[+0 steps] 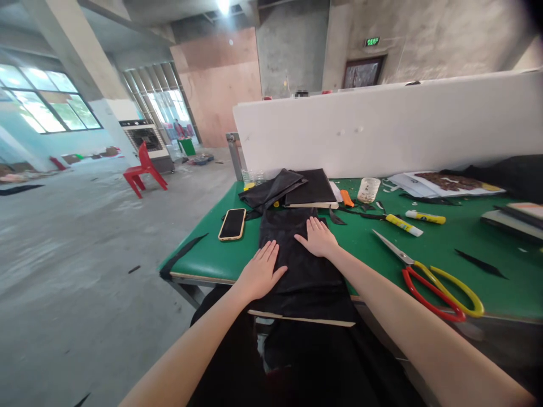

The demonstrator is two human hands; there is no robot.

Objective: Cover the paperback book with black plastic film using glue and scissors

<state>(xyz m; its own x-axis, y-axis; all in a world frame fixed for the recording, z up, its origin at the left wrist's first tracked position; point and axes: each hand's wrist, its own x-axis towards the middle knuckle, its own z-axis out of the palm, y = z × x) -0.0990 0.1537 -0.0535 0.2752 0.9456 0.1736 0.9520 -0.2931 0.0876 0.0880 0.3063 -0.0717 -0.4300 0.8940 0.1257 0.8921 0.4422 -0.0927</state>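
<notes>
Black fabric (303,282) lies over the front edge of the green table, with a pale strip along its near edge. My left hand (261,271) rests flat on its left side, fingers stretched out. Farther up on the right, my right hand (317,236) also presses flat on the fabric with the fingers extended. Just beyond my hands is a black-covered book or board (311,189), and a folded black piece (275,189) lies partly over it. What lies beneath the fabric is hidden.
Scissors (424,277) with red and yellow handles lie at the right. Two glue sticks (403,225), an orange piece (347,198) and a clear cup (368,190) are behind them. A phone (232,224) lies left. A white partition (382,130) borders the table's (203,249) back.
</notes>
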